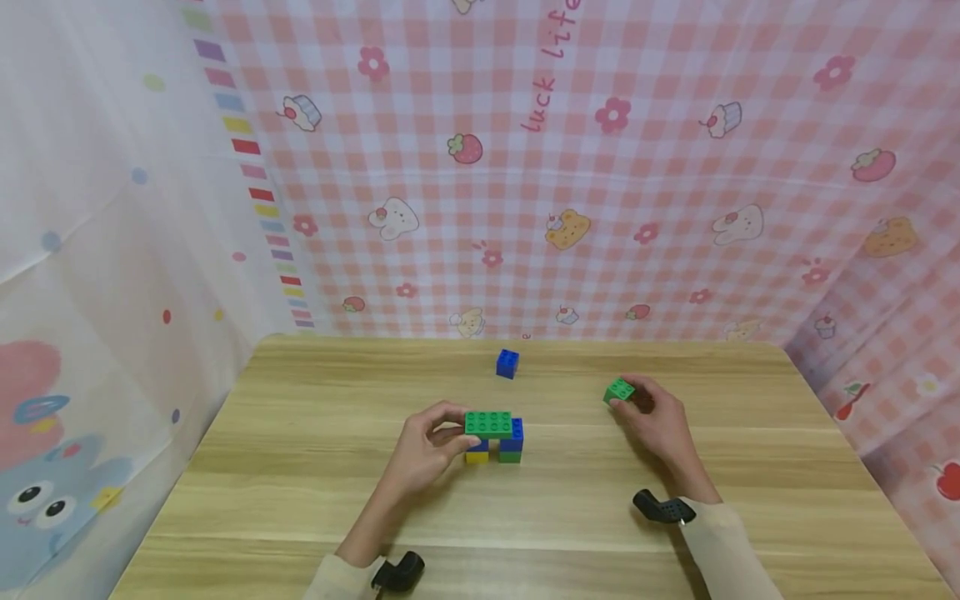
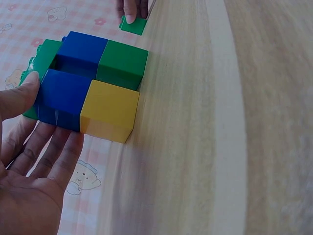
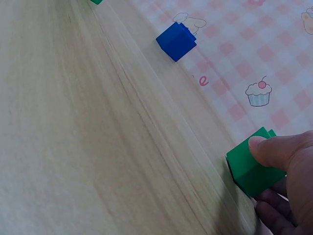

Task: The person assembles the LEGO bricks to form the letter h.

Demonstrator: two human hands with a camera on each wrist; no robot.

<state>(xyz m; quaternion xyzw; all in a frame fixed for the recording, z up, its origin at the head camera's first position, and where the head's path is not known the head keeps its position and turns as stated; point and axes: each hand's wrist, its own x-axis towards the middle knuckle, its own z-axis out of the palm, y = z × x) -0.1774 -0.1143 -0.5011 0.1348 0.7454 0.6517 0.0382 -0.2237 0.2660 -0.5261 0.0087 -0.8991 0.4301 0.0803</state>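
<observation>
My left hand [image 1: 426,447] holds the left end of a long green building brick [image 1: 488,424], thumb in front and fingers behind. That brick bridges two short columns. The left column is a blue brick [image 2: 65,98] on a yellow brick [image 2: 110,110]; the right one is a blue brick [image 2: 82,53] on a green brick [image 2: 122,63]. A gap shows between the columns in the head view. Off to the right, my right hand [image 1: 660,421] pinches a small square green brick [image 3: 254,164] between thumb and fingers, close over the table.
A loose blue brick [image 1: 507,364] stands near the back of the wooden table [image 1: 337,375]. Behind the table hangs a pink checked cloth [image 1: 525,183], with a white patterned cloth [image 1: 112,250] on the left. Black wrist mounts [image 1: 663,507] sit at both sleeves.
</observation>
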